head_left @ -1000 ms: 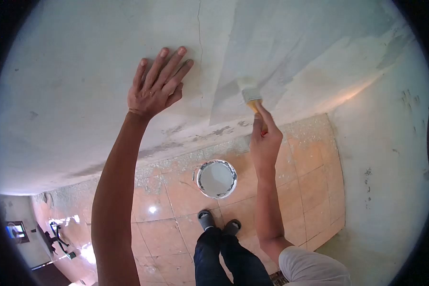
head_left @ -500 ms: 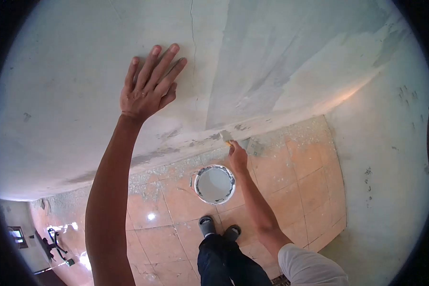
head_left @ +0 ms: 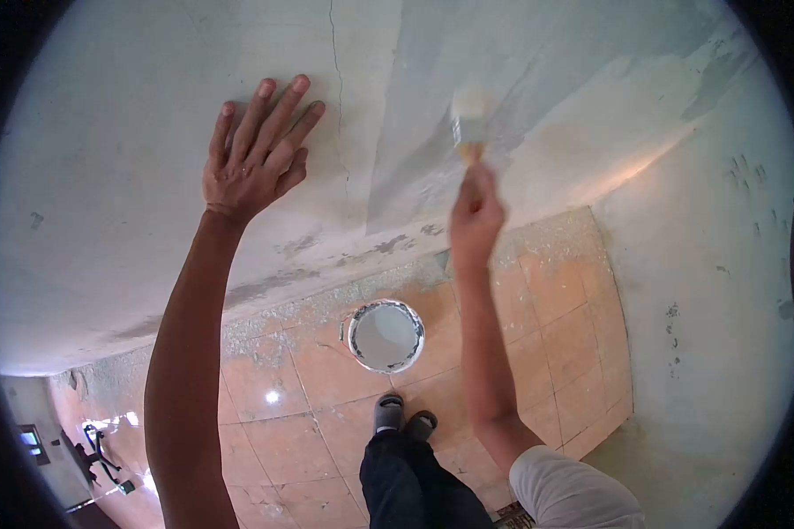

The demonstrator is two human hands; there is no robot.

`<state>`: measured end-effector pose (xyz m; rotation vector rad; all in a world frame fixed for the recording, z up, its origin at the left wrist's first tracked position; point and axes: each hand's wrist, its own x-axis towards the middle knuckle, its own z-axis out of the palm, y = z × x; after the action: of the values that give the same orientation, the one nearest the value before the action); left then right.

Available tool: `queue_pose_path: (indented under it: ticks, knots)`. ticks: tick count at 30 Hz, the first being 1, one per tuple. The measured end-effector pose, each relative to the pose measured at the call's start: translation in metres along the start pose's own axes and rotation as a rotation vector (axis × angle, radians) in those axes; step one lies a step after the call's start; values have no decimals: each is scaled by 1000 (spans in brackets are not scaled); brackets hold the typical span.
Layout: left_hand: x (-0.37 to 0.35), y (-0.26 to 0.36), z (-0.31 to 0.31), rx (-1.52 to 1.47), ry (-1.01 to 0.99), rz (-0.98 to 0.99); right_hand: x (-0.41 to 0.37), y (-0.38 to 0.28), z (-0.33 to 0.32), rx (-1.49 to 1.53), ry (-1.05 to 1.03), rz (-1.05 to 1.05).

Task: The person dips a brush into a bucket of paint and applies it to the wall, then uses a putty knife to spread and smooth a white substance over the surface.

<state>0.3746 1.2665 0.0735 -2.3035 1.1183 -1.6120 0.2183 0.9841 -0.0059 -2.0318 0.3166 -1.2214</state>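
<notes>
My left hand (head_left: 254,150) lies flat on the pale wall (head_left: 106,176), fingers spread, holding nothing. My right hand (head_left: 476,216) is raised and grips the wooden handle of a paintbrush (head_left: 468,123). Its bristles press against the wall at the edge of a greyer, freshly painted patch (head_left: 520,70). The brush looks blurred by motion. A round paint bucket (head_left: 385,336) with white paint stands on the floor below, between my arms and close to the foot of the wall.
A thin vertical crack (head_left: 337,88) runs down the wall between my hands. The floor has orange tiles (head_left: 556,335) speckled with debris along the wall base. A second wall (head_left: 723,335) closes the corner at right. My feet (head_left: 403,419) stand just behind the bucket.
My right hand swept down to the wall base near the bucket, then came back up with the brush to the painted patch. My left hand stayed flat on the wall.
</notes>
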Motion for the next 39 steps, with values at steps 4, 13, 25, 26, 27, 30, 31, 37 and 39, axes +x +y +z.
queue_pose_path:
  ticks: [4,13,25,26,27,30,31,37,39]
  knots:
    - [0,-3,1,30,1,4,-156,116,17,-266,-358,307]
    - [4,0,-1,27,36,-7,-43,35,-45,-218,-170,327]
    - [2,0,2,56,-2,1,140,-112,-89,-275,-23,-67]
    - [3,1,1,57,12,-4,107,-81,-76,-277,-99,-39]
    - [2,2,2,59,21,-8,65,-38,-58,-191,-110,-29]
    - [1,2,2,63,7,-3,-87,90,-10,-426,-356,142]
    - [-1,3,4,53,32,-4,-133,135,5,-522,-501,238]
    - [-2,4,9,70,22,-36,-162,159,21,-578,-635,384]
    - [-3,5,8,70,21,-37,-100,118,12,-503,-412,264]
